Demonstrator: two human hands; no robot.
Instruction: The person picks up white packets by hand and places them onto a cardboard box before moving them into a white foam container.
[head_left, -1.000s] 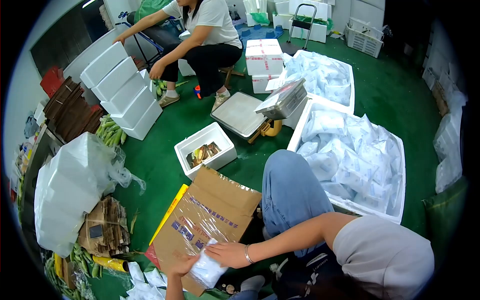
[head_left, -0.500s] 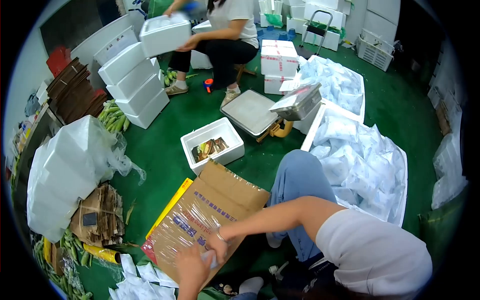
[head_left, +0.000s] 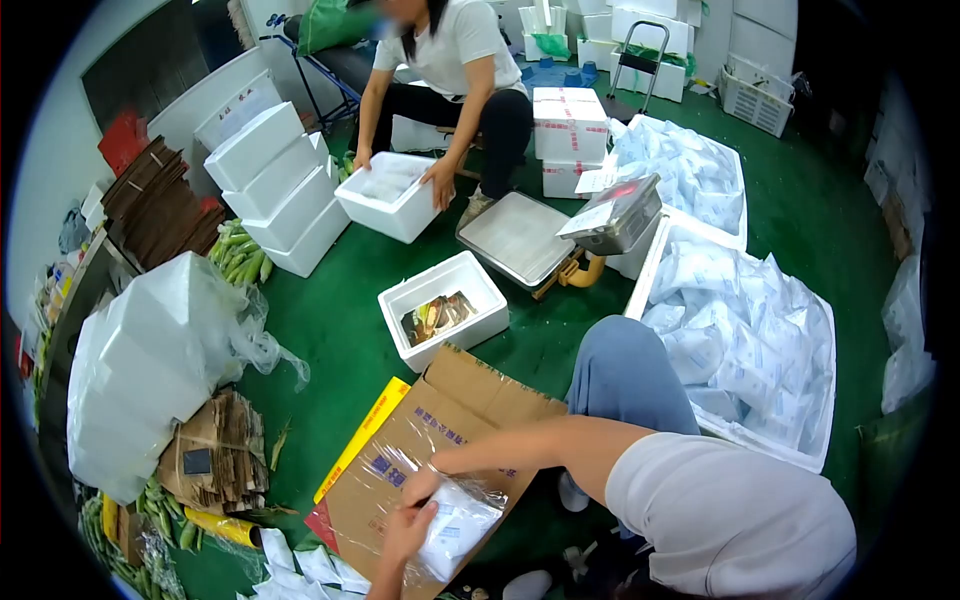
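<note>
A white ice pack point(head_left: 460, 530) with blue print lies over film-wrapped flat cardboard point(head_left: 400, 450), close in front of me. My left hand point(head_left: 405, 530) is closed on its left edge, thumb on top. Curled at the upper left corner of the pack, my right hand point(head_left: 422, 485) also grips it; some of its fingers are hidden. Beyond the cardboard stands an open white foam box point(head_left: 490, 328) with a brown and yellow printed packet point(head_left: 438, 318) inside.
Two foam crates of ice packs point(head_left: 745, 335) stand to my right. A scale point(head_left: 515, 240) sits ahead. A co-worker point(head_left: 450, 80) holds a foam box point(head_left: 400, 210) beside stacked boxes point(head_left: 290, 225). On the left are wrapped foam point(head_left: 140, 370), corn point(head_left: 240, 255) and cardboard point(head_left: 215, 450).
The ice pack, mostly covered by my hands before, now shows spread out to the right of them. The co-worker has lowered the foam box toward the floor. The whole view has shifted slightly.
</note>
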